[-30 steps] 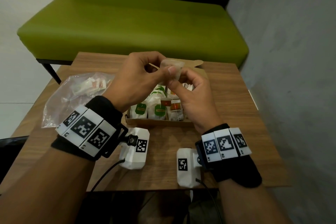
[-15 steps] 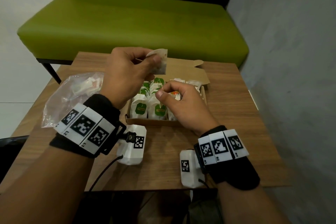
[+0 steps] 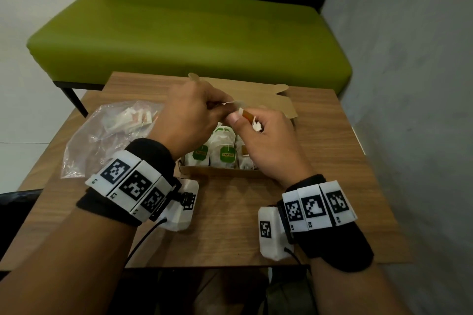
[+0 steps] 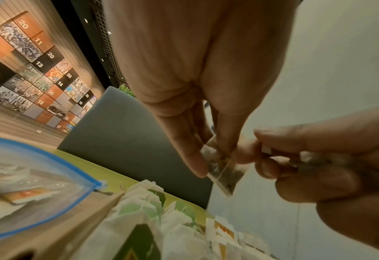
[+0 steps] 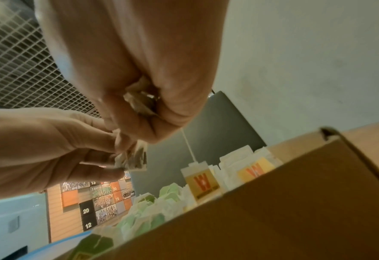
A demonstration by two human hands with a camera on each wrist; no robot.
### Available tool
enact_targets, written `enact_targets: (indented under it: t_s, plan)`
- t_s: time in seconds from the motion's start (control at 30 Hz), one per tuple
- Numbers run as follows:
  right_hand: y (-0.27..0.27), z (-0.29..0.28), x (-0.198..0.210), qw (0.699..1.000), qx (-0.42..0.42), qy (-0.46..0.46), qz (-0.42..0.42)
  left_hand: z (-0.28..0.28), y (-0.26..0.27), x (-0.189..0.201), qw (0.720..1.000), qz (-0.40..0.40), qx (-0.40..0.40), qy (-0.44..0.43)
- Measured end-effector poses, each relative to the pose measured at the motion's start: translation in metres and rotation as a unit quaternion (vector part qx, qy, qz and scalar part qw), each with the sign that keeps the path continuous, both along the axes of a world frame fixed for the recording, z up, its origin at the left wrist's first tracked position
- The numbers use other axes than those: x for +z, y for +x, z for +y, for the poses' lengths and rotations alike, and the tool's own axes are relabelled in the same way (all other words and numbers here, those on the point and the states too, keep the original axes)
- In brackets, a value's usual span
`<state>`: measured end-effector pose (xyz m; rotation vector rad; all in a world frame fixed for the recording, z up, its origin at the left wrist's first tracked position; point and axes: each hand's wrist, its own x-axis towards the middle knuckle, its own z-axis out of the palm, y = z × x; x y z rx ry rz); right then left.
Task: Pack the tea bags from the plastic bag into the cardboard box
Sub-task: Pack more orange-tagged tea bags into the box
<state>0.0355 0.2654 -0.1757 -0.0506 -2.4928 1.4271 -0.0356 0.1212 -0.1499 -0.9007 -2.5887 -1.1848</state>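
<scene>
Left hand [image 3: 189,115] pinches the tea bag [image 4: 225,173] above the open cardboard box [image 3: 222,174] at table centre; right hand [image 3: 268,140] fingers clamp its orange tag [image 3: 247,115]; plastic bag [image 3: 102,140] lies near the left edge

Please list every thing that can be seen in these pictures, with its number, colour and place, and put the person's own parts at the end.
tea bag in hand: one, pale, with an orange tag, above the box between both hands.
cardboard box: one, brown, open, centre of the table.
tea bags in the box: several, count unclear, white with green or orange tags, standing in rows.
plastic bag: one, clear with a blue zip edge, on the table left of the box, some tea bags inside.
table: one, brown wood.
bench: one, green seat, dark back, behind the table.
left hand: pinches the tea bag.
right hand: pinches the tag end.
wrist cameras: two, white, with marker bands.
</scene>
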Motion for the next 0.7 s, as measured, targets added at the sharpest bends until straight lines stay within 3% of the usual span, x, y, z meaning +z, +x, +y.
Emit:
enact_targets:
  t_s: [0.23, 0.37, 0.53, 0.7]
  plan:
    - [-0.002, 0.0046, 0.0008, 0.994, -0.059, -0.033, 0.084, -0.0022, 0.0005, 0.004, 0.996, -0.052, -0.03, -0.065]
    - [-0.0011, 0.0067, 0.0017, 0.994, -0.073, -0.02, 0.085, -0.0016, 0.0047, 0.0057, 0.984, -0.147, -0.055, -0.091]
    - [0.0011, 0.0072, 0.0035, 0.992, -0.088, -0.023, 0.093, -0.0035, 0.0075, 0.008, 0.959, -0.269, -0.091, -0.02]
    - [0.0011, 0.0076, 0.0054, 0.988, -0.108, -0.022, 0.112, 0.0015, 0.0096, 0.007, 0.95, -0.296, -0.089, 0.03]
